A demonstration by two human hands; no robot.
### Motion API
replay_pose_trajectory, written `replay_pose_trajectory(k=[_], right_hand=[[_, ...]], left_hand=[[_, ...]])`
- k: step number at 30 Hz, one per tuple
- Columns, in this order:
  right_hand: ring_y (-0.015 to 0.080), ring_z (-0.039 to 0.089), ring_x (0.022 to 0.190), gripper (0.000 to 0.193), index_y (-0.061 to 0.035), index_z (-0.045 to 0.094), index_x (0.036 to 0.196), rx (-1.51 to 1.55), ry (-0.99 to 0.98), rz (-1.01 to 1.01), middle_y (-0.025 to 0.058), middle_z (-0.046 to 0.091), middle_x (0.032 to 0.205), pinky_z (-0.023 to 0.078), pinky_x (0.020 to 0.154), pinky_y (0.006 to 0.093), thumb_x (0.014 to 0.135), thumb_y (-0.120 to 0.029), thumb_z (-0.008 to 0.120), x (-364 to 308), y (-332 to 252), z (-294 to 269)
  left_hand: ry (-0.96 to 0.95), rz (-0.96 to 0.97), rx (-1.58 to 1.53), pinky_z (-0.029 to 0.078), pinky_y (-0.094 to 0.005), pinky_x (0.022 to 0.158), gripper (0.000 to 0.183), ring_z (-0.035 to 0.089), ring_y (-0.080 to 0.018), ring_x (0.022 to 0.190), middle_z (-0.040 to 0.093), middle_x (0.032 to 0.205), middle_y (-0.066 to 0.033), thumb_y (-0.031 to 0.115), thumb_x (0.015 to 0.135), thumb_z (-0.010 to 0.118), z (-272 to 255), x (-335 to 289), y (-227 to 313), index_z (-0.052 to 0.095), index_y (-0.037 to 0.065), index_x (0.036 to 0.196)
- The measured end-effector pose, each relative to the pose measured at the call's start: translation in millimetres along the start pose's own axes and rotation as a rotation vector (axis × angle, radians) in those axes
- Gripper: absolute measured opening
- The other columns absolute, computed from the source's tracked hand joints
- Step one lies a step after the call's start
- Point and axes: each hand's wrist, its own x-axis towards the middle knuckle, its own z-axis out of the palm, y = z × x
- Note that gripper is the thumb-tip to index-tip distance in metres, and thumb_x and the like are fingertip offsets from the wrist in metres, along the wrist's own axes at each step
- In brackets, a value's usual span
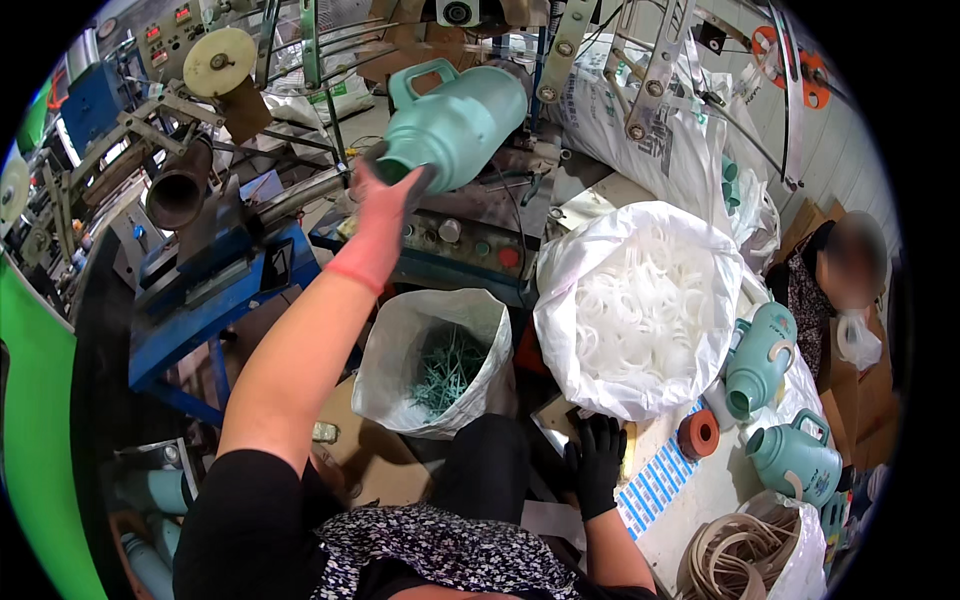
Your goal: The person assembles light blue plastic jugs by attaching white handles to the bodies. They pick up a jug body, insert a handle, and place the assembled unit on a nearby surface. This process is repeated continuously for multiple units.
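Note:
My left hand (pixel 385 205), in a red glove with dark fingertips, grips a mint-green plastic jug body (pixel 462 125) by its open mouth. The jug is tilted, its looped handle at the upper left, and it is raised over the machine's control panel. Down at the table edge lies my right hand (pixel 597 460) in a black glove, fingers stretched out and nothing seen in it. Beside it are a sheet of blue-and-white stickers (pixel 657 485) and a reddish-brown tape roll (pixel 698 434). What lies beneath its fingertips is hidden.
A white bag of pale plastic rings (pixel 645 310) stands right of centre, and a sack of green scraps (pixel 445 370) before my knees. Two more green jugs (pixel 762 360) lie at right. A blue machine frame (pixel 215 315) stands left; another person (pixel 850 265) is at far right.

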Motion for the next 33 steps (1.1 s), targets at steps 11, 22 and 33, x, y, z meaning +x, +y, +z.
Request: replay_pose_trajectory(k=[11, 22, 33], right_hand=[[0.0444, 0.031, 0.132, 0.064, -0.0079, 0.044, 0.137, -0.002, -0.067, 0.03, 0.0221, 0.04, 0.14, 0.022, 0.11, 0.0568, 0.081, -0.032, 0.064, 1.4, -0.4, -1.4], [0.0392, 0.044, 0.123, 0.046, -0.0009, 0.055, 0.125, 0.005, 0.142, -0.093, 0.0203, 0.053, 0.13, 0.031, 0.105, 0.0506, 0.086, -0.024, 0.058, 2.4, -9.2, 14.5], [0.0416, 0.03, 0.135, 0.079, -0.0067, 0.025, 0.146, 0.108, -0.145, -0.726, 0.0153, 0.031, 0.149, 0.018, 0.113, 0.0549, 0.089, -0.058, 0.042, 30.5, -111.5, 30.6]], left_hand=[[0.141, -0.172, 0.355, 0.039, -0.0431, 0.101, 0.089, 0.039, -0.0375, 0.126, 0.03, 0.137, -0.023, 0.043, 0.062, 0.084, 105.5, 80.2, -63.3, 0.042, 0.017, 0.136], [-0.226, 0.064, 0.586, 0.028, -0.0438, 0.111, 0.093, 0.034, -0.0375, 0.133, 0.037, 0.14, -0.0272, 0.041, 0.072, 0.077, -82.6, -69.8, -33.6, 0.031, 0.0, 0.142], [0.968, -0.366, 1.824, 0.046, -0.0368, 0.089, 0.06, 0.053, -0.0278, 0.111, 0.049, 0.129, -0.0178, 0.03, 0.079, 0.072, -664.7, -597.4, 20.4, 0.049, 0.001, 0.127]])
